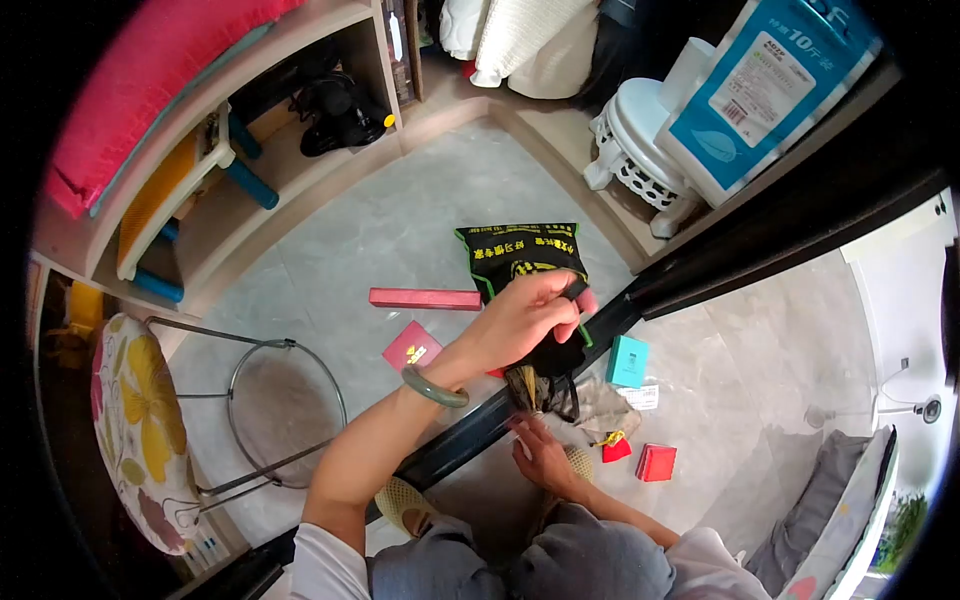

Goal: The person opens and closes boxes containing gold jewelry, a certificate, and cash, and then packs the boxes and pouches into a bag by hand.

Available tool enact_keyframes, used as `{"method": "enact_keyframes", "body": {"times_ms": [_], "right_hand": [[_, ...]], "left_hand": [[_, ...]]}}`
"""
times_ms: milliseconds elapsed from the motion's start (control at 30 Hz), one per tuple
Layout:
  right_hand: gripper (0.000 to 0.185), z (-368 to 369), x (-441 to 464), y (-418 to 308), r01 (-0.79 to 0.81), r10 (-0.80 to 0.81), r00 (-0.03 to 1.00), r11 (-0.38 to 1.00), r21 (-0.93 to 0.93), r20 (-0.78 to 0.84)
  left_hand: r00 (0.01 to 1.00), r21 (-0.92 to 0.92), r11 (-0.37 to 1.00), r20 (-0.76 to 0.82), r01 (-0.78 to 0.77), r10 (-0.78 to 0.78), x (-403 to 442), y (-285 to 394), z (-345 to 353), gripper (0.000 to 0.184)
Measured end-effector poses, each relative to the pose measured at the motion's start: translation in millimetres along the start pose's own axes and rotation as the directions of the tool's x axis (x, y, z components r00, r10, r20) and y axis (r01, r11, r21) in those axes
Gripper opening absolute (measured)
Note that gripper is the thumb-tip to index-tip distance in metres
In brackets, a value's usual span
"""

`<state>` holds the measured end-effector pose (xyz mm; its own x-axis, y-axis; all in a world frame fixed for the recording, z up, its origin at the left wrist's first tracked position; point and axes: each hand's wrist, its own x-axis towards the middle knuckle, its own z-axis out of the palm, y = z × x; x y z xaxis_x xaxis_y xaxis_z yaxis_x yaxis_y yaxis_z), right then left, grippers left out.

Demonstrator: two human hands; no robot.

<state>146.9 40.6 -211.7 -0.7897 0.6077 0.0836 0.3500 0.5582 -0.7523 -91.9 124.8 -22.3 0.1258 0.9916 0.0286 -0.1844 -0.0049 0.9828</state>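
Note:
My left hand (538,318), with a green bangle (435,388) on the wrist, is raised over a black bag (522,248) with green trim and yellow lettering. Its fingers are curled around a small black object (575,289), whose kind is unclear. Lower down, my right hand (547,458) has its fingers apart beside a gold tassel (525,388) and a crumpled grey-beige pouch (602,408); whether it touches them is hard to tell. Around the bag lie a long pink box (425,299), a square pink box (411,346), a teal box (627,361) and a red box (656,462).
A black door track (450,448) crosses the tiled floor. At left stands a stool (140,430) with a floral seat and metal legs. Low shelves (300,190) line the back left. A white plastic stool (640,130) and a blue-and-white package (765,95) are at upper right.

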Motion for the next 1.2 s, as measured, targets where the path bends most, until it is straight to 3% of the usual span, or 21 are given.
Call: {"method": "enact_keyframes", "body": {"times_ms": [67,133,167,300,400,433,467,500,567,667,700,733,800,833,867,900,967,1033,1067,1133,1200], "right_hand": [[0.056,7,19,5,-0.034,0.014,0.995,0.979,-0.201,-0.1],[0.089,10,33,19,-0.254,0.211,0.965,0.898,-0.36,-0.157],[0.1,8,38,22,-0.398,0.404,0.914,0.874,-0.277,-0.041],[0.097,16,31,45,-0.335,0.336,0.939,0.857,-0.392,-0.068],[0.09,-10,21,23,-0.336,0.339,0.941,0.929,-0.157,-0.009],[0.084,-17,10,23,-0.416,0.39,0.908,0.887,0.201,0.155],[0.079,-26,2,24,-0.492,0.371,0.87,0.705,0.511,0.326],[0.079,-43,0,14,-0.49,0.369,0.871,0.708,0.508,0.325],[0.067,-77,-1,-20,-0.464,0.389,0.852,0.255,0.848,0.35],[0.063,-99,25,-39,-0.222,0.421,0.894,0.125,0.967,0.151],[0.056,-98,36,-32,-0.178,0.432,0.898,0.188,0.966,0.081],[0.056,-89,39,-20,-0.175,0.428,0.9,0.19,0.966,0.079],[0.048,-63,49,20,-0.225,0.601,0.78,0.008,0.974,0.175],[0.046,-46,60,56,-0.274,0.434,0.9,0.491,0.827,0.041],[0.046,-36,77,68,-0.246,0.392,0.92,0.611,0.753,-0.018],[0.045,-28,99,72,-0.22,0.365,0.928,0.687,0.693,-0.068],[0.045,-17,143,84,-0.232,0.427,0.896,0.688,0.688,-0.125],[0.044,-13,178,95,-0.255,0.467,0.87,0.704,0.664,-0.161],[0.044,-13,188,99,-0.264,0.481,0.86,0.706,0.657,-0.171],[0.044,-13,202,110,-0.283,0.502,0.845,0.712,0.642,-0.184],[0.043,-13,207,120,-0.31,0.531,0.826,0.709,0.634,-0.19]], "left_hand": [[1.0,0.035,0.999,-0.011,-0.025,0.025,0,14,6,0.021],[1.0,0.057,0.998,-0.003,-0.011,0.011,2,17,5,0.022],[1.0,0.073,0.997,0.007,0.006,-0.006,4,17,4,0.024],[0.997,0.11,0.991,0.03,-0.081,0.078,14,15,-1,0.033],[0.989,0.235,0.961,0.018,-0.146,0.146,18,24,-6,0.034],[0.989,0.213,0.966,0.019,-0.148,0.147,18,23,-7,0.038],[0.988,0.213,0.965,0.016,-0.154,0.154,17,23,-8,0.038],[0.997,0.256,0.964,0.051,-0.073,0.062,13,23,-7,0.04],[0.99,0.3,0.95,0.084,0.081,-0.11,7,18,2,0.043],[0.988,0.312,0.949,0.153,-0.034,-0.015,-1,-19,21,0.052],[0.976,0.342,0.94,0.21,-0.019,-0.057,-6,-21,30,0.045],[0.96,0.372,0.928,0.262,-0.005,-0.1,-13,-24,40,0.04],[0.972,0.579,0.787,0.205,-0.211,0.11,-27,-47,62,0.039],[0.972,0.622,0.752,0.21,-0.217,0.107,-35,-55,72,0.041],[0.931,0.674,0.732,0.324,-0.101,-0.17,-34,-46,77,0.041],[0.928,0.654,0.744,0.349,-0.139,-0.133,-38,-54,82,0.041],[0.923,0.636,0.751,0.372,-0.177,-0.097,-49,-67,91,0.042],[0.909,0.645,0.642,0.317,-0.416,0.27,-53,-68,91,0.043],[0.908,0.65,0.634,0.321,-0.419,0.27,-52,-67,90,0.043],[0.927,0.634,0.73,0.375,-0.256,0.0,-49,-54,89,0.045],[0.932,0.645,0.694,0.348,-0.32,0.107,-56,-61,91,0.047]]}}
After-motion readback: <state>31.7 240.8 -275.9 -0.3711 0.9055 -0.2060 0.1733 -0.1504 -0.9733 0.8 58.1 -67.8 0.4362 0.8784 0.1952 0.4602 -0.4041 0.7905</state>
